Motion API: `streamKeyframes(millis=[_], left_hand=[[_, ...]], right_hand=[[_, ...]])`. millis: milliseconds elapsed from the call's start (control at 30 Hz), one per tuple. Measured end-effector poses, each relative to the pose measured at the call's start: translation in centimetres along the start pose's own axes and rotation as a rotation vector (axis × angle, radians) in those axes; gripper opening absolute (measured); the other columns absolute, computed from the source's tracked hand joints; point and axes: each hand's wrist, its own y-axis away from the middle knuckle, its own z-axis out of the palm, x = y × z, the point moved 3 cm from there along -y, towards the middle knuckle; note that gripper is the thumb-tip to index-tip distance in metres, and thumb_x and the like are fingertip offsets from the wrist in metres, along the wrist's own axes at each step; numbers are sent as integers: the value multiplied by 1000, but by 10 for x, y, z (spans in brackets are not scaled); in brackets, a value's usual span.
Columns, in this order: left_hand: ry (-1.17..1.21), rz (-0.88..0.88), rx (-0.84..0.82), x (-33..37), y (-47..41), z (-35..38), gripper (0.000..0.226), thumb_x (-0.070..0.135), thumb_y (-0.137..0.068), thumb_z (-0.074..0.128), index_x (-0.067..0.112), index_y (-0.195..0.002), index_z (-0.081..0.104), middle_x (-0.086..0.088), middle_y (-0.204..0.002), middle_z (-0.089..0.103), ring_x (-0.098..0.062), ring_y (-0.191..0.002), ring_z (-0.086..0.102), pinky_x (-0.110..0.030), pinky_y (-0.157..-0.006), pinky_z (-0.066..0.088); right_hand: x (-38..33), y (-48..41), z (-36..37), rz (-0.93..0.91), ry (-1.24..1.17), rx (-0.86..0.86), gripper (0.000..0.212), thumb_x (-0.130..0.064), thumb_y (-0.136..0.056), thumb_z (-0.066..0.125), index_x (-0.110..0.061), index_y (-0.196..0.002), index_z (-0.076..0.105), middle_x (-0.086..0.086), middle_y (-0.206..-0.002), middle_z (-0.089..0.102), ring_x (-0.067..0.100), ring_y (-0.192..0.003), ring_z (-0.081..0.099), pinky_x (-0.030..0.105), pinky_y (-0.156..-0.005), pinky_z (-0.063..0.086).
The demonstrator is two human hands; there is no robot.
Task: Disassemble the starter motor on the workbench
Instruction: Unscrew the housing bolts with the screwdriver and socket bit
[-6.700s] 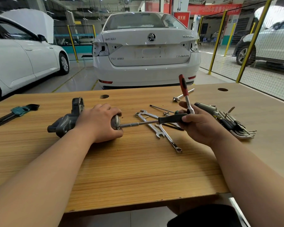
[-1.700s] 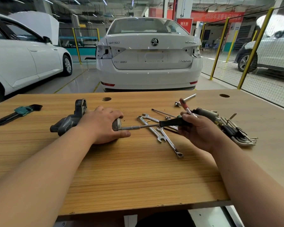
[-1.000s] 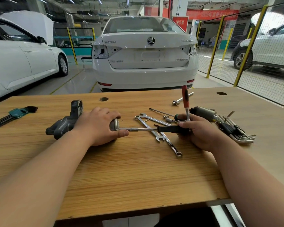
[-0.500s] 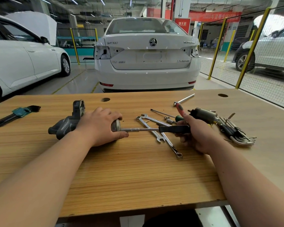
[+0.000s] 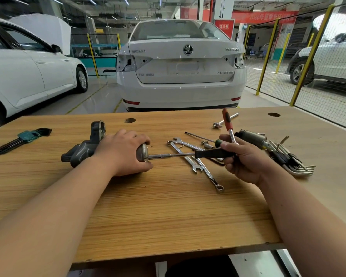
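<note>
The grey starter motor (image 5: 84, 147) lies on its side on the wooden workbench (image 5: 158, 212), nose housing pointing left. My left hand (image 5: 122, 152) grips its round body, covering most of it; the silver end cap (image 5: 142, 152) shows at my fingertips. A driver with a black handle (image 5: 210, 153) and a long steel shaft (image 5: 168, 156) sits against the end cap. My right hand (image 5: 242, 158) holds that handle, and a red-handled ratchet bar (image 5: 227, 124) stands up from it.
Combination wrenches (image 5: 196, 160) lie crossed under the driver shaft. A solenoid cylinder (image 5: 252, 137) and a hex key set (image 5: 292, 160) sit at the right, another hex key set (image 5: 18, 138) at the far left, a T-bar (image 5: 225, 120) at the back. Cars stand beyond the bench.
The red-handled bar has swung back and forth in my right hand and now stands upright again. My left hand and the motor have stayed put.
</note>
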Motion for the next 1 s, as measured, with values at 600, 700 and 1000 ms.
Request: streamKeyframes(millis=[600, 700, 1000], left_hand=[[55, 3, -41, -2, 5, -3, 98, 101, -49, 15, 49, -130, 35, 15, -136, 44, -14, -124, 37, -41, -94, 34], [72, -12, -10, 0, 4, -3, 102, 100, -52, 0, 47, -131, 38, 12, -138, 44, -15, -126, 37, -42, -95, 34], [38, 6, -10, -1, 3, -1, 103, 100, -49, 8, 47, -132, 37, 12, -137, 46, -15, -125, 39, -42, -94, 37]], right_hand=[[8, -8, 4, -10, 197, 103, 27, -32, -101, 50, -11, -113, 62, 12, -79, 61, 10, -36, 35, 24, -35, 35], [9, -9, 3, -9, 210, 114, 23, -27, -102, 49, -12, -114, 60, 17, -89, 64, 10, -38, 40, 24, -37, 38], [7, -8, -3, -39, 77, -42, 35, 4, -92, 50, -19, -118, 57, 17, -124, 54, 22, -68, 54, 30, -54, 48]])
